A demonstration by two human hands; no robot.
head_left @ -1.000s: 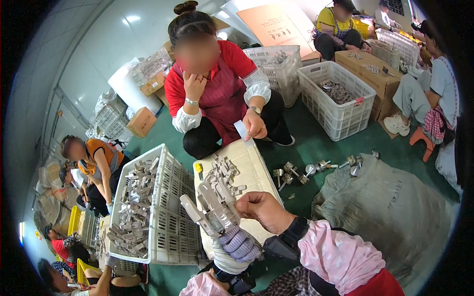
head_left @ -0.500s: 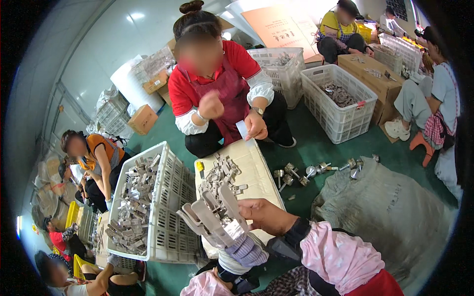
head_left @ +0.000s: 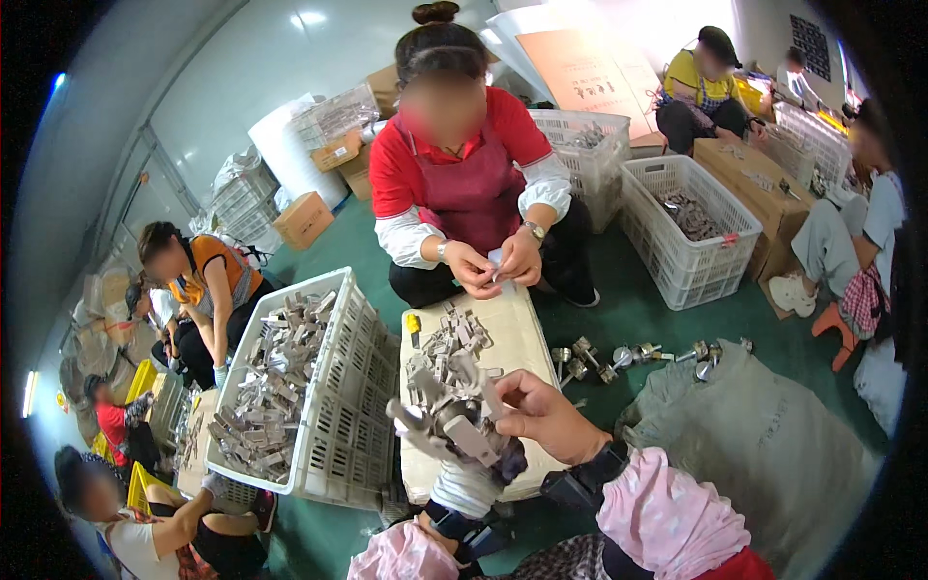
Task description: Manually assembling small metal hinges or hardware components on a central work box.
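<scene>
My left hand (head_left: pixel 509 464), in a purple and white knitted glove, holds a shiny grey cluster of metal parts (head_left: pixel 470 437) with flat lobes sticking out. The fingers of that hand are mostly hidden behind the metal. My bare right hand (head_left: pixel 556 422) comes in from the right, thumb and forefinger pinched at the cluster's edge; whatever is between them is too small to make out. Beyond both hands, loose grey metal parts (head_left: pixel 447 340) lie piled on a pale, wrapped low work surface (head_left: pixel 519 333). A small yellow object (head_left: pixel 414 324) rests at its left side.
A white crate (head_left: pixel 333 425) full of metal parts stands close on the left. Opposite sits a co-worker in red, both hands (head_left: pixel 495 263) on a small pale slip. Rightward are round metal fittings (head_left: pixel 583 360), a grey sack (head_left: pixel 749 440) and another crate (head_left: pixel 686 261).
The metal cluster has turned in my left hand, its lobes pointing differently. My right hand remains at its edge. The co-worker's raised hand has come down to the slip. The whole view has shifted.
</scene>
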